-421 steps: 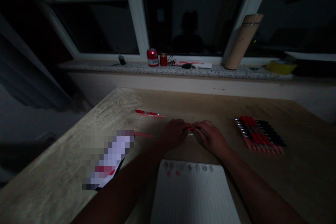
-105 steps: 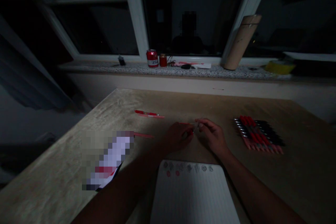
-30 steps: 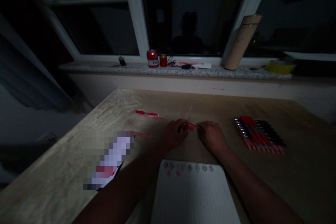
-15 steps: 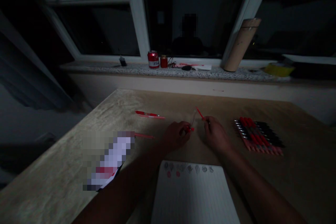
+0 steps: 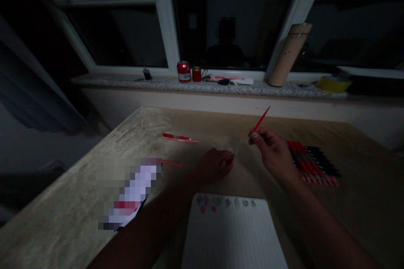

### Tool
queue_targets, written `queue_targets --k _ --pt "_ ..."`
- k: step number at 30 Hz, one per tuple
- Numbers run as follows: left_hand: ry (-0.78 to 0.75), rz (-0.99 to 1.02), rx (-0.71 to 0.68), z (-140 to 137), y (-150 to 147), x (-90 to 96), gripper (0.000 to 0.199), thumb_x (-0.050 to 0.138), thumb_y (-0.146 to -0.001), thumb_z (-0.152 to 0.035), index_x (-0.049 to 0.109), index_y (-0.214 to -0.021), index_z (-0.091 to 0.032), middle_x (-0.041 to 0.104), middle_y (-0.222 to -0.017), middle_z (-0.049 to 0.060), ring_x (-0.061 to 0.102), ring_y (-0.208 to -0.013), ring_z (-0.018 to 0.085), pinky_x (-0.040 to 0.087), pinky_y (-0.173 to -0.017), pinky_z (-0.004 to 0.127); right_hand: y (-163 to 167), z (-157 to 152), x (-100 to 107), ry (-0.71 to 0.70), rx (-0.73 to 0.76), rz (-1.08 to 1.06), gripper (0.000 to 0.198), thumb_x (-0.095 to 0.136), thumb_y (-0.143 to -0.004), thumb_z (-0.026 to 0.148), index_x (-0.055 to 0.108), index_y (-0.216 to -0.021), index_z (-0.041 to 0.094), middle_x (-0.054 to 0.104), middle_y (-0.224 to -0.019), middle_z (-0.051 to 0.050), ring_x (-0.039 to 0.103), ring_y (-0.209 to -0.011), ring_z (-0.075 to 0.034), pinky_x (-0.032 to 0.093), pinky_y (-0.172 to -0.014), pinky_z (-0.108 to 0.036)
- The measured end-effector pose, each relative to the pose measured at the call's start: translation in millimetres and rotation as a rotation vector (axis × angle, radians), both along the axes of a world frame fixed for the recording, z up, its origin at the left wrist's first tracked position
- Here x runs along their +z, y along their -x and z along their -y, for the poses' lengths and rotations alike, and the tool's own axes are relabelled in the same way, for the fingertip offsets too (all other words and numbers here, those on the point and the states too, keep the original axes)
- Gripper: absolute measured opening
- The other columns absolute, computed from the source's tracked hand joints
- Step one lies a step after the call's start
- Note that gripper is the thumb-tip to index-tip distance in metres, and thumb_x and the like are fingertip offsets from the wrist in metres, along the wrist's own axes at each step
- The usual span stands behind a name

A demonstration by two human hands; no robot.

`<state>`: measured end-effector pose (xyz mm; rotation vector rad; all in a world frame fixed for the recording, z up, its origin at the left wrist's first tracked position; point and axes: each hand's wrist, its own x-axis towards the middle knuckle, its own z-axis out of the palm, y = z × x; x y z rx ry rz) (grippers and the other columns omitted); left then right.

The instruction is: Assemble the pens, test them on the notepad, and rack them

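Observation:
My right hand [image 5: 273, 149] is closed in a pinch on a slim red pen refill [image 5: 262, 118], which points up and to the right. My left hand [image 5: 216, 164] is closed round a pen barrel [image 5: 237, 150]; its clear part sticks up to the right, and red shows between the fingers [image 5: 230, 161]. The two hands are apart. Below them lies a lined notepad [image 5: 233, 231] with small dark and red drawings along its top. Right of my right hand is a row of red and black pens [image 5: 311, 162], partly hidden by the hand.
Two red pens [image 5: 179, 138] lie left of centre, with a pinkish stick [image 5: 173, 163] nearer me. A pixelated pale item [image 5: 135, 191] is at the left. On the windowsill stand a red can [image 5: 184, 72], a small red jar [image 5: 196, 74], a tan cylinder [image 5: 290, 54] and yellow tape [image 5: 333, 84].
My right hand has moved up and to the right with the refill, away from the left hand. My left hand has shifted slightly down, and the clear barrel now leans further right.

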<state>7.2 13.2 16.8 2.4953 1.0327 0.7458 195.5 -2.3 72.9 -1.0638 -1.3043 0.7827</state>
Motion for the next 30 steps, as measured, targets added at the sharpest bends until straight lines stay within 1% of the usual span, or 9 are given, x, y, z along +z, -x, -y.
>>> queue_targets --k 6,15,23,30 --pt "-0.001 -0.014 -0.001 0.3 0.0 -0.2 0.025 0.052 -0.082 -0.033 0.058 -0.104 -0.021 0.067 -0.091 0.001 0.057 -0.08 0.015 0.039 -0.081 0.029 4.8 3.6 2.3 -0.015 -0.015 -0.016 0.023 0.062 -0.078 0.04 0.059 -0.086 0.019 0.06 -0.08 -0.003 0.057 -0.074 -0.015 0.047 -0.072 -0.029" --pt "-0.045 0.003 -0.023 0.5 1.4 -3.3 0.025 0.052 -0.083 -0.033 0.058 -0.104 -0.02 0.066 -0.088 0.001 0.056 -0.078 0.015 0.039 -0.08 0.029 6.8 3.5 0.1 0.001 -0.015 -0.009 0.023 0.062 -0.077 0.038 0.06 -0.087 0.018 0.061 -0.08 -0.003 0.057 -0.074 -0.014 0.047 -0.073 -0.03" --pt "-0.032 -0.011 0.001 1.1 0.4 -2.4 0.027 0.05 -0.084 -0.035 0.059 -0.105 -0.021 0.066 -0.088 0.001 0.056 -0.076 0.014 0.039 -0.081 0.029 8.4 4.8 2.6 0.022 -0.015 -0.001 0.024 0.063 -0.076 0.041 0.06 -0.085 0.019 0.06 -0.077 -0.003 0.057 -0.072 -0.015 0.048 -0.071 -0.031" --pt "-0.028 0.019 0.016 0.2 1.1 -4.0 0.027 0.051 -0.082 -0.034 0.06 -0.104 -0.021 0.067 -0.09 0.001 0.056 -0.076 0.014 0.04 -0.08 0.029 9.1 3.2 -5.3 0.05 0.012 0.02 0.026 0.064 -0.075 0.042 0.06 -0.086 0.018 0.061 -0.078 -0.003 0.056 -0.072 -0.015 0.047 -0.069 -0.029"
